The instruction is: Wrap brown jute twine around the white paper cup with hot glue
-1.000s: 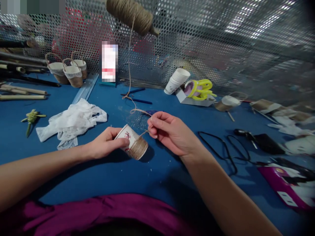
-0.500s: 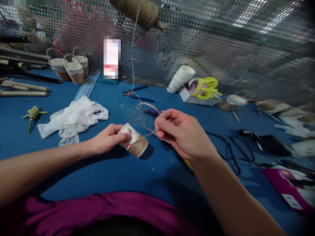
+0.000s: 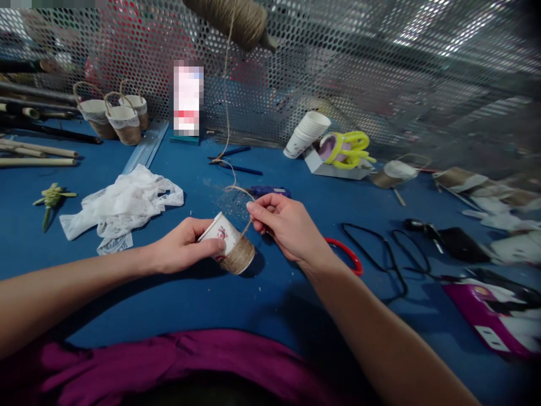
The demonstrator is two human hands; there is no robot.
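Observation:
My left hand (image 3: 186, 245) grips a white paper cup (image 3: 222, 232) with a red print, tilted so its base points down and right. Brown twine wrapping (image 3: 239, 256) covers the base half of the cup. The fingers of my right hand (image 3: 283, 223) pinch a strand of jute twine (image 3: 246, 226) just above the cup. From there the strand runs back over the table and up to a large spool (image 3: 236, 22) at the top. Behind my right hand lies a blue glue gun (image 3: 268, 192), partly covered. Red-handled scissors (image 3: 349, 254) are mostly hidden under my right wrist.
White lace (image 3: 127, 203) is heaped at left. Several twine-wrapped cups with handles (image 3: 124, 127) stand at the back left, near bamboo sticks (image 3: 38, 160). Pliers (image 3: 236, 160), stacked paper cups (image 3: 307, 134), a black cord (image 3: 389, 254) and a purple box (image 3: 482, 321) lie around.
My right hand has moved left, closer to the cup, with the twine. The cup has turned a little in my left hand. The red scissor handle now shows by my right wrist.

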